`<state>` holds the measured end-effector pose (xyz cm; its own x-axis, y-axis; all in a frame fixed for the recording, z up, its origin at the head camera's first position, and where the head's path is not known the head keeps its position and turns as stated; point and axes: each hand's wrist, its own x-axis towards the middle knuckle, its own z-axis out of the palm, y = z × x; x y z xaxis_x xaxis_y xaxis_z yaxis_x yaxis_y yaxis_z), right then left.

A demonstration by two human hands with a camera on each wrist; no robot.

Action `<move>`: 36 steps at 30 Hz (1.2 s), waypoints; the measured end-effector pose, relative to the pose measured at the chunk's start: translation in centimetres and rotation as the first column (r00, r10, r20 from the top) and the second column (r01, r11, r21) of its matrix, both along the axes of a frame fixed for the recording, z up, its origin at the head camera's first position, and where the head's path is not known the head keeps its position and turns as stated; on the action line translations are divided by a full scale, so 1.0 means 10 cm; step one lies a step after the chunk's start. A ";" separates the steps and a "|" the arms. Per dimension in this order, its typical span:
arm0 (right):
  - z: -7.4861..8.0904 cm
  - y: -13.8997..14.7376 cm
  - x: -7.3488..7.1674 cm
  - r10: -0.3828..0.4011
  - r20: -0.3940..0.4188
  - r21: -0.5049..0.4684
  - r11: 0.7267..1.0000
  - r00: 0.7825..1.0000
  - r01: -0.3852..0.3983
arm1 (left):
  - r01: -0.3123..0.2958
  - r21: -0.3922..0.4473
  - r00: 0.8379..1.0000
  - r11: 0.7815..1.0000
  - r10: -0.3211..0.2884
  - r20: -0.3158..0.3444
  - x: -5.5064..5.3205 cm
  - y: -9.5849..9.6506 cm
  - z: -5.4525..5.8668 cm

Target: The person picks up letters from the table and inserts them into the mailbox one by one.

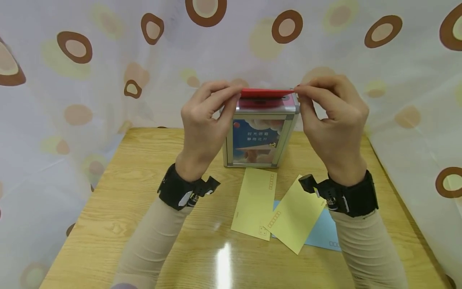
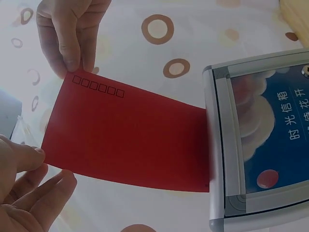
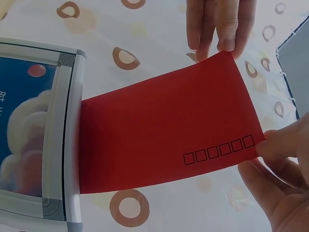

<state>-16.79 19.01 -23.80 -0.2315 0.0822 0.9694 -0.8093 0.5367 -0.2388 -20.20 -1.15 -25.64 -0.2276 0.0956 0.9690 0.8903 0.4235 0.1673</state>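
Note:
A red envelope (image 2: 130, 135) stands upright above the top of a silver-framed letter box (image 1: 258, 140), its lower edge at the box's top. In the wrist views that edge passes behind the box's front rim, so whether it is inside the slot is hidden. My left hand (image 1: 209, 116) pinches one upper corner between thumb and fingers. At the opposite upper corner, my right hand (image 1: 335, 120) pinches the envelope the same way. Small printed squares run along the red paper near the right hand's corner.
On the wooden table (image 1: 155, 168), before the box, lie a yellow envelope (image 1: 254, 202), a second yellow envelope (image 1: 297, 216) set at an angle, and a blue envelope (image 1: 325, 233) partly beneath it. A patterned curtain (image 1: 223, 52) hangs behind and at both sides.

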 end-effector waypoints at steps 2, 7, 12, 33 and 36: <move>-0.02 0.01 0.00 -0.017 0.008 0.003 1.000 1.000 0.017 | -0.002 0.003 1.000 1.000 0.002 0.004 0.01 0.00 -0.02; -0.08 0.02 -0.01 -0.044 0.033 0.000 0.999 0.998 0.044 | 0.003 0.018 1.000 1.000 -0.003 0.011 0.00 0.00 -0.07; -0.09 0.01 -0.04 -0.063 0.045 0.010 0.998 0.997 0.062 | 0.009 0.024 1.000 1.000 -0.009 0.015 -0.02 -0.01 -0.09; -0.10 0.01 -0.08 -0.048 0.025 0.041 0.998 0.999 0.047 | 0.023 0.019 0.999 1.000 -0.024 0.026 -0.05 -0.03 -0.08; -0.11 0.02 -0.09 -0.050 0.022 0.054 0.997 0.999 0.048 | 0.021 0.006 0.999 1.000 -0.021 0.037 -0.05 -0.04 -0.08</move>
<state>-17.68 19.19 -24.91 -0.2507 0.0418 0.9672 -0.7763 0.5881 -0.2267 -20.67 -1.53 -26.43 -0.2610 0.0952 0.9606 0.8923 0.4035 0.2025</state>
